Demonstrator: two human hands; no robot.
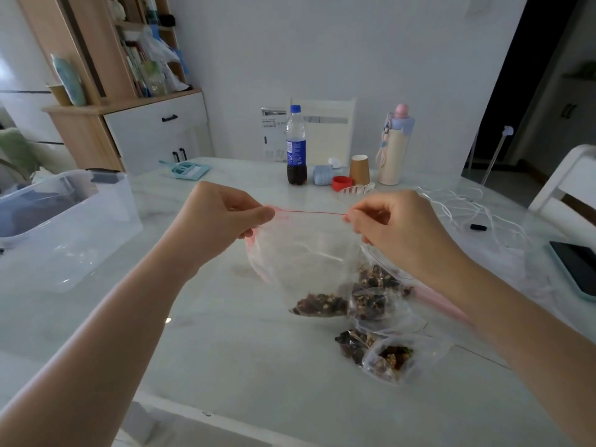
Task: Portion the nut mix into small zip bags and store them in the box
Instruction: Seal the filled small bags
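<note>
Both arms reach forward over the desk [225, 366]. The left hand [222, 211] and right hand [392, 221] each pinch one end of the zip bag [306, 262] top, holding it raised, nut mix [319, 305] at its bottom. The box [96, 227] sits far left.

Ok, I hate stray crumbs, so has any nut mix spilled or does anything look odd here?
Possibly: a dark clump of nut mix lies on the white marble table beside the small filled zip bags; whether it is loose or bagged is unclear. Nothing else stands out.

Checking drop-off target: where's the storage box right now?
Head view, far left: the clear storage box sits on the table, left of the left hand.
</note>
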